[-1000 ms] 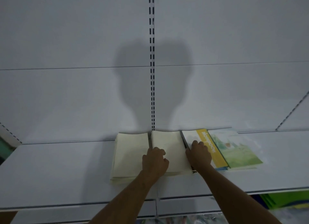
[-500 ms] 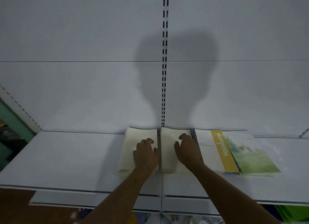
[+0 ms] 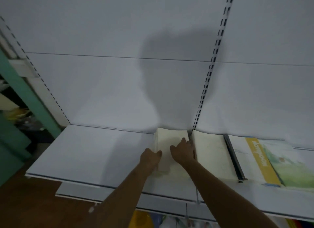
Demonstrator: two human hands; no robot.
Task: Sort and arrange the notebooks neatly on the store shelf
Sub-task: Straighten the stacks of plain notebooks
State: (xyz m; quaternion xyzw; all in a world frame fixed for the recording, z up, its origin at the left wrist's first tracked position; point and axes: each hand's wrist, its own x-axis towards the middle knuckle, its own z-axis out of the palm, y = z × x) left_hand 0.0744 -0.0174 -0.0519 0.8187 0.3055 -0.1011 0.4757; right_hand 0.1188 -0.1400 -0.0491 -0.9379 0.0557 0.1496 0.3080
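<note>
Both hands on leftmost cream notebook stack [image 3: 171, 141] on shelf [image 3: 88, 151]. Left hand [image 3: 150, 158] curled round stack's left edge, right hand [image 3: 183, 152] laid on top near right edge, fingers slightly bent; likely squaring it up. Just right of right hand: second cream stack [image 3: 212, 153], then yellow-banded notebook [image 3: 254, 159], green-cover notebook [image 3: 288, 166] overlapping in a row.

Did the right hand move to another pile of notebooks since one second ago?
Yes. The right hand went leftward: earlier it lay by the yellow-striped notebook, right of the slotted upright; now it rests on the leftmost cream pile, left of that upright.
</note>
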